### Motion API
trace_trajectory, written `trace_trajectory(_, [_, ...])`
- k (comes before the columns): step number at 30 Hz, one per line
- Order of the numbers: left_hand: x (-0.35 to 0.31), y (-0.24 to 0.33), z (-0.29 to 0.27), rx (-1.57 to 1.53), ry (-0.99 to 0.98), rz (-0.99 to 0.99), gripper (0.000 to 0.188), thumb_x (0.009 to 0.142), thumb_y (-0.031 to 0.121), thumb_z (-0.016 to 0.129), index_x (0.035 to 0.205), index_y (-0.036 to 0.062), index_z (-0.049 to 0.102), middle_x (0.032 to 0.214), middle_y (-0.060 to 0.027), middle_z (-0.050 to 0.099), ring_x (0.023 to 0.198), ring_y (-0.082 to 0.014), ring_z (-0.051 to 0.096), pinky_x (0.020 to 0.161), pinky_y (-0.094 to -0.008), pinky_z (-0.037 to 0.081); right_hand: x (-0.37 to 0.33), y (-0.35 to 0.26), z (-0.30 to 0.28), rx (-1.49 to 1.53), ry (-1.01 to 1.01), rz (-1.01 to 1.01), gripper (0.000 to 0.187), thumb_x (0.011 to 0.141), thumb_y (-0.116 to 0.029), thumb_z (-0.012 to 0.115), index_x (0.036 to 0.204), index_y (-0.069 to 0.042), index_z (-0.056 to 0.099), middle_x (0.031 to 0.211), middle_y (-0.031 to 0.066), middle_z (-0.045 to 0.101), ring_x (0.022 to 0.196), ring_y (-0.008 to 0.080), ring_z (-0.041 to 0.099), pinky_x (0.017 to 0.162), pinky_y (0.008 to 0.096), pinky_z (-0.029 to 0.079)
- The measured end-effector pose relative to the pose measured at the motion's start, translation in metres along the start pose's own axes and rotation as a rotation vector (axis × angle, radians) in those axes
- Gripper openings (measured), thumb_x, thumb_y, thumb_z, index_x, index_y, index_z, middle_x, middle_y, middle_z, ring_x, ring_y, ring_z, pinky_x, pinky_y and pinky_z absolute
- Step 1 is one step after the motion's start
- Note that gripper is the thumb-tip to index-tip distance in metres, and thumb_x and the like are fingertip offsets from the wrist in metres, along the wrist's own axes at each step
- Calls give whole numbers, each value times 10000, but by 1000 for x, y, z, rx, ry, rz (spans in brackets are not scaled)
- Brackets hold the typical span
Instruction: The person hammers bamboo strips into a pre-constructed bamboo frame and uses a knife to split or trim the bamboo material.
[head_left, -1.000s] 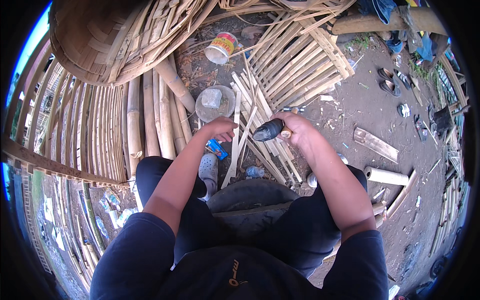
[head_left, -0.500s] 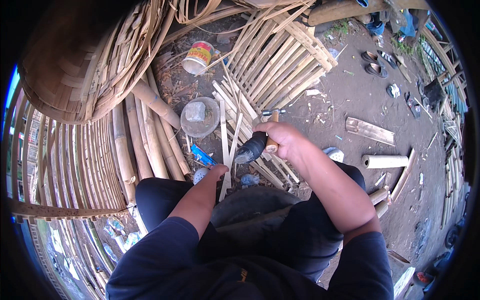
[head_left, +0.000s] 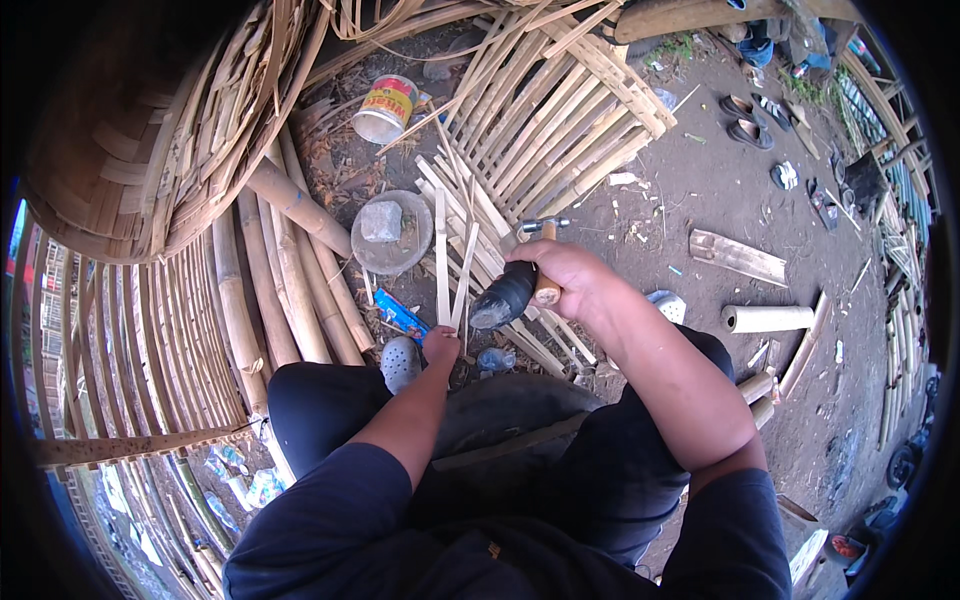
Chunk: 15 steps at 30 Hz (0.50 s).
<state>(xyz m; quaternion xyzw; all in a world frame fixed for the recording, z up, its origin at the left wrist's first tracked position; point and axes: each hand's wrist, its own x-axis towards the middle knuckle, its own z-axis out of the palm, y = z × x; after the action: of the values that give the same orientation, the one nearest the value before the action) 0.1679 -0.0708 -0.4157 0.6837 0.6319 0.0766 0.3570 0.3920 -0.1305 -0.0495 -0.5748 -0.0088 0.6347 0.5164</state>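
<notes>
My right hand is closed round a hammer with a wooden handle and a metal head. In the same grip is a thick black-wrapped piece, like a tool handle, its dark end pointing down and left. My left hand is closed at the near ends of two pale bamboo strips, which run away from me in a narrow V. The fingers partly hide those ends. Beyond my hands lies a slatted bamboo panel, with loose strips at its near edge.
Left of the strips stands a round grey block with a stone on top. A bucket is behind it. Bamboo poles and a woven hat-like piece fill the left. Bamboo pieces and sandals lie right.
My left hand has shifted slightly to the near ends of the strips, and the strip length below it no longer shows. My right hand keeps its hold. The view has shifted slightly.
</notes>
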Motion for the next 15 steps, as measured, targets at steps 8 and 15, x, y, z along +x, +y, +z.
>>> trace_trajectory(8, [-11,79,18,-474,464,347,180,628,-34,628,771,56,567,715,-129,549,683,-289,563,636,-399,446,-7,-5,1,-1,32,-36,95,790,-34,623,864,3,575,789,115,583,616,217,616,536,363,561])
trace_trajectory(15, [42,139,-7,-679,301,457,250,668,28,674,901,31,584,831,-97,579,805,-239,567,748,-350,441,-8,-6,-11,-69,12,-15,162,780,-127,682,907,-102,584,815,41,596,650,153,609,600,321,536])
